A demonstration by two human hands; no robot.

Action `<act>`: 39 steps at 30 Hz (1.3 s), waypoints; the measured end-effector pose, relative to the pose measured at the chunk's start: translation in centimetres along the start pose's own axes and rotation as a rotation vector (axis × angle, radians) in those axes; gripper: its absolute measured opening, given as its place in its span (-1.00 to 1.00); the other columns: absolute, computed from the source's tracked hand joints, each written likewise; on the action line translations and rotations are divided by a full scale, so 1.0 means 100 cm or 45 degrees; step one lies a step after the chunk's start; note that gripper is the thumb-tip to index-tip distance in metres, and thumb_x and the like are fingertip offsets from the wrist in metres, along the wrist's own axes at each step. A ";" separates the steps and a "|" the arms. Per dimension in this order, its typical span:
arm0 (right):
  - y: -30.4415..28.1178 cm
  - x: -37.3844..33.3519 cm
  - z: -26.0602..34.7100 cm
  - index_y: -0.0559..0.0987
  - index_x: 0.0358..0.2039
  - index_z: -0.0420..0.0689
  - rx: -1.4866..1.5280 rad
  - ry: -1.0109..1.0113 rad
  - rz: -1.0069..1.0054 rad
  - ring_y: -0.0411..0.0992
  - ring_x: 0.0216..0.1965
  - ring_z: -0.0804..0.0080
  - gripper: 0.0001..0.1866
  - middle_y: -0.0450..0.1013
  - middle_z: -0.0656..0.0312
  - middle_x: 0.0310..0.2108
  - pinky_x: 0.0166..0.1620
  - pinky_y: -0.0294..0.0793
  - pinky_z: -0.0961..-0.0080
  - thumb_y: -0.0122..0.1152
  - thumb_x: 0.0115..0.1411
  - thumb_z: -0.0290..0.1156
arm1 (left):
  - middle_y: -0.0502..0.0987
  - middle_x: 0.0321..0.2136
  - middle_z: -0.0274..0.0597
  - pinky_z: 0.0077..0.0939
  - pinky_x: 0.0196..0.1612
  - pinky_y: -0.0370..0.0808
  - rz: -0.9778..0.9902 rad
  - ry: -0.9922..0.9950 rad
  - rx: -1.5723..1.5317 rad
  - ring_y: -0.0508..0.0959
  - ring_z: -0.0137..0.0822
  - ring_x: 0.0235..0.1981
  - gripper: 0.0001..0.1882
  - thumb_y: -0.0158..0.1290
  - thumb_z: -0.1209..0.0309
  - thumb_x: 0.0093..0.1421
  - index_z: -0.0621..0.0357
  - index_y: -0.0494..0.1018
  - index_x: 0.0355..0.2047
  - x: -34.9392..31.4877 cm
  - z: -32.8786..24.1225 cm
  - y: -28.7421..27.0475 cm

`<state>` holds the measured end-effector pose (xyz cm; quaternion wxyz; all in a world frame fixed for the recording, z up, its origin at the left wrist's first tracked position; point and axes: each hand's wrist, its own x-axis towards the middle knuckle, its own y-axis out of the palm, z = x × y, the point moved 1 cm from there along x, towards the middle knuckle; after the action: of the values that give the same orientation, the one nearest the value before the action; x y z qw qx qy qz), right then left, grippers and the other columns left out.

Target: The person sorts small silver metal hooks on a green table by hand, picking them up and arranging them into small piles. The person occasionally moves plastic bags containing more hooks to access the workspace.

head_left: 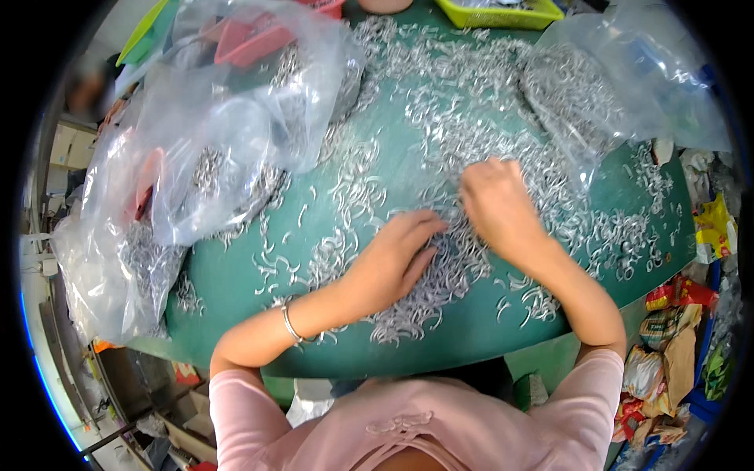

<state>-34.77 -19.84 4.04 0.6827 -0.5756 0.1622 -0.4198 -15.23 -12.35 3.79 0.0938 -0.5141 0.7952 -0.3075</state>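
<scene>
We've got curved silvery pcs (428, 302) all over the green bench (314, 361), piled thick near ctr, btwn & just below both hands. Our L hand (402, 253) is on the pcs at approx 8 o'clock from our R hand (499, 204), thumb apart from the fingers. R fingers are curled in, can't tell if they're pinching a pc. Clear bags (228, 118) w/ pcs at 10 o'clock, one more bag (565, 86) at 2, yellow-green tray (499, 19) at 1.

One left hand (393, 263), one right hand (501, 208), one bracelet (289, 324), one table (224, 292) — curved metal pieces (412, 315), too many to count.
</scene>
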 end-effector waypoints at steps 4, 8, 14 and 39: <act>-0.029 -0.028 0.027 0.49 -0.38 -0.20 0.780 0.158 0.048 0.40 -0.23 0.13 -0.89 0.44 0.11 -0.37 -0.10 0.33 0.23 0.23 0.10 -0.48 | 0.51 -0.09 0.00 -0.32 0.03 0.49 -0.002 -0.636 -1.294 0.54 -0.18 -0.08 -0.68 -0.08 0.42 0.39 0.31 0.36 0.09 -0.016 -0.015 0.002; -0.014 -0.044 0.064 0.52 -0.28 -0.23 0.775 -0.286 0.038 0.40 -0.26 0.12 -0.84 0.44 0.15 -0.38 -0.13 0.38 0.25 0.23 0.09 -0.56 | 0.54 -0.18 -0.07 -0.44 -0.09 0.54 0.025 -0.895 -1.945 0.55 -0.33 -0.17 -0.68 -0.16 0.37 0.44 0.36 0.38 0.04 -0.045 -0.013 0.009; -0.014 -0.065 0.073 0.54 -0.09 -0.19 0.649 -0.006 0.183 0.31 0.10 0.04 -0.61 0.38 0.06 0.04 0.14 0.25 0.14 0.36 0.02 -0.49 | 0.55 -0.23 -0.19 -0.64 -0.24 0.45 -0.306 -0.781 -1.345 0.51 -0.43 -0.25 -0.76 -0.10 0.56 0.36 0.31 0.46 -0.02 -0.132 -0.021 -0.025; 0.051 -0.067 0.170 0.49 0.11 0.08 -0.088 -0.264 0.424 0.05 0.36 -0.03 -0.50 0.19 0.07 0.27 0.30 -0.04 -0.21 0.31 0.11 -0.35 | 0.18 0.30 0.10 0.07 0.34 0.12 -0.545 -0.556 0.220 0.13 0.18 0.35 -0.47 -0.02 0.76 0.06 0.24 0.40 0.09 -0.248 -0.013 -0.007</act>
<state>-24.79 -3.75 2.46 0.7357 -0.6040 0.1983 -0.2336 -4.09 9.65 1.11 0.2388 -0.7139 0.6008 -0.2689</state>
